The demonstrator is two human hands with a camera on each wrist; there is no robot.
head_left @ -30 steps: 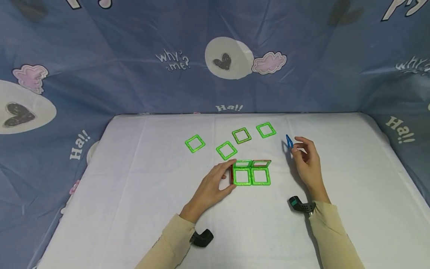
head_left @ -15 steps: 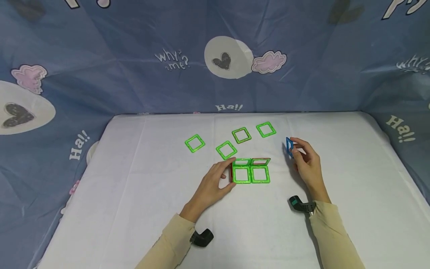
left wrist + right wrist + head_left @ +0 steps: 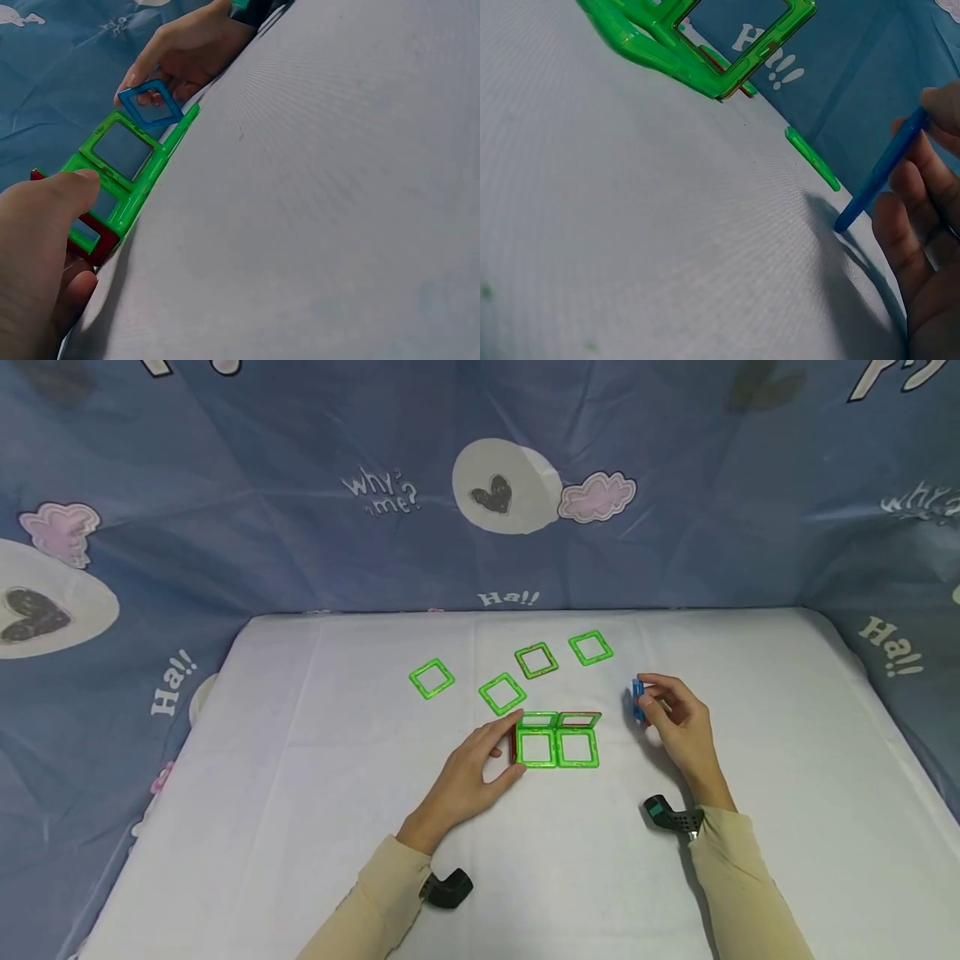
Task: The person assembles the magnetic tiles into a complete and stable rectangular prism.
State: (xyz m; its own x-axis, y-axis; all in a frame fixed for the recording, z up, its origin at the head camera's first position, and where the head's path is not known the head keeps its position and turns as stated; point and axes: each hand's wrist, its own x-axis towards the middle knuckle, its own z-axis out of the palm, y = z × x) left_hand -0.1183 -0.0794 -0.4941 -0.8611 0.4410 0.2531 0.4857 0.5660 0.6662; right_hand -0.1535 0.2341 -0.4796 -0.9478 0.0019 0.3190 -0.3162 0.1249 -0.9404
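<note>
1. Green build, head view: left hand grips its left side; right hand, to its right, pinches the blue tile; loose tiles lie behind it.
2. Left wrist: blue tile beyond build.
3. Right wrist: blue tile apart from build.

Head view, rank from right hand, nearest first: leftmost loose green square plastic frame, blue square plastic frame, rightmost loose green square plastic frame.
1. Blue square frame, pinched in the right hand.
2. Rightmost loose green frame, left of that hand.
3. Leftmost loose green frame, farther left.
</note>
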